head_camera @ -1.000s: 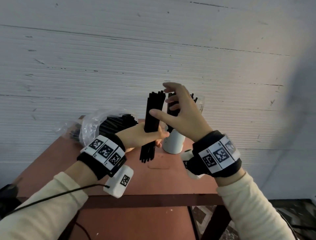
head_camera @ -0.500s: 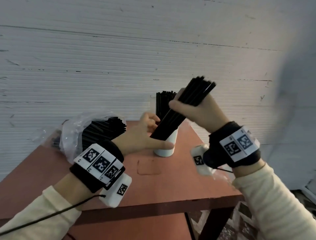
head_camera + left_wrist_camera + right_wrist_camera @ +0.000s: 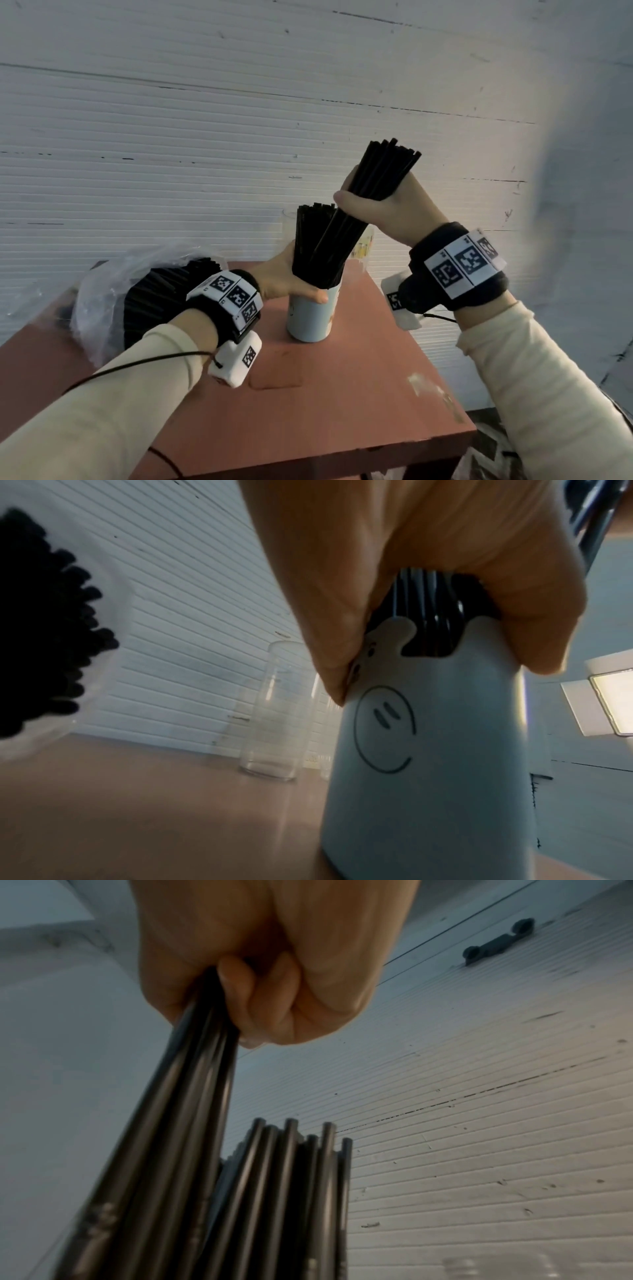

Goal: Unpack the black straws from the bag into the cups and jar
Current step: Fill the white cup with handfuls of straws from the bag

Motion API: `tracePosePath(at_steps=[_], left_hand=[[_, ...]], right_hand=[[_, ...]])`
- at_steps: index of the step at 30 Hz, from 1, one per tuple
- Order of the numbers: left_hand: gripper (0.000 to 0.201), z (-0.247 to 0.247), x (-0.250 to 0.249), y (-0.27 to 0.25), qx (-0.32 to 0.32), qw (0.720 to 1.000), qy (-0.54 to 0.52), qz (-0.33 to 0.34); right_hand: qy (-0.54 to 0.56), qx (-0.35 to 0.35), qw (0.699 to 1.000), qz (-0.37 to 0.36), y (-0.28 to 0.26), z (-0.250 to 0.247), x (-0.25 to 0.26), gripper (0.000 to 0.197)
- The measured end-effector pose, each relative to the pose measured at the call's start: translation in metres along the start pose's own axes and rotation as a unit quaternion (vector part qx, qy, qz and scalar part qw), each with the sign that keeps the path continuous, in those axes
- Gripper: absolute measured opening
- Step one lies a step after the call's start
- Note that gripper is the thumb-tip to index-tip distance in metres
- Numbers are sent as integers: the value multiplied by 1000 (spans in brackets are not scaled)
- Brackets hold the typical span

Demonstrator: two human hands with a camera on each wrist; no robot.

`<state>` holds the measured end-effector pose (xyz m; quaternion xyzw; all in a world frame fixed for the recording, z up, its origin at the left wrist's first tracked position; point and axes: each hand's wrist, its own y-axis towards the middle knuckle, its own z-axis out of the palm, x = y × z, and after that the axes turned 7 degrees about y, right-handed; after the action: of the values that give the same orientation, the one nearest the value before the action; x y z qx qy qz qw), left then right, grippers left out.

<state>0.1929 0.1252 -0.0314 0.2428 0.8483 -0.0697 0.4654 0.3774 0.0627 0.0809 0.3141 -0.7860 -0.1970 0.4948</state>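
Note:
A pale blue cup [image 3: 312,318] with a smiley face [image 3: 383,729] stands on the red-brown table [image 3: 342,394], full of upright black straws [image 3: 311,240]. My left hand [image 3: 291,284] wraps round those straws at the cup's rim. My right hand [image 3: 380,209] grips a tilted bundle of black straws [image 3: 383,168], whose lower ends reach into the cup. In the right wrist view the gripped bundle [image 3: 178,1123] slants beside the standing straws [image 3: 294,1191]. A clear plastic bag [image 3: 113,291] with more black straws [image 3: 161,291] lies at the table's left.
A clear glass [image 3: 274,710] stands empty behind the cup, with another clear container [image 3: 363,243] partly hidden at the back right. A white ribbed wall [image 3: 205,137] runs close behind the table. The table's front edge and right corner [image 3: 459,431] are near my forearms.
My right hand took the bundle from the left hand and carried it up and right, its lower ends now in the cup. My left hand moved onto the straws at the cup's rim.

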Motion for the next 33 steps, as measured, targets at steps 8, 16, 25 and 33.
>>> tracePosePath(at_steps=[8, 16, 25, 33], left_hand=[[98, -5, 8, -11, 28, 999, -17, 31], [63, 2, 3, -10, -40, 999, 0, 16], [51, 2, 3, -12, -56, 998, 26, 8], [69, -12, 5, -16, 40, 999, -14, 26]], right_hand=[[-1, 22, 1000, -12, 3, 7, -2, 10], [-12, 16, 1000, -19, 0, 12, -2, 13], [-1, 17, 1000, -24, -3, 14, -4, 8], [-3, -1, 1000, -9, -5, 8, -14, 10]])
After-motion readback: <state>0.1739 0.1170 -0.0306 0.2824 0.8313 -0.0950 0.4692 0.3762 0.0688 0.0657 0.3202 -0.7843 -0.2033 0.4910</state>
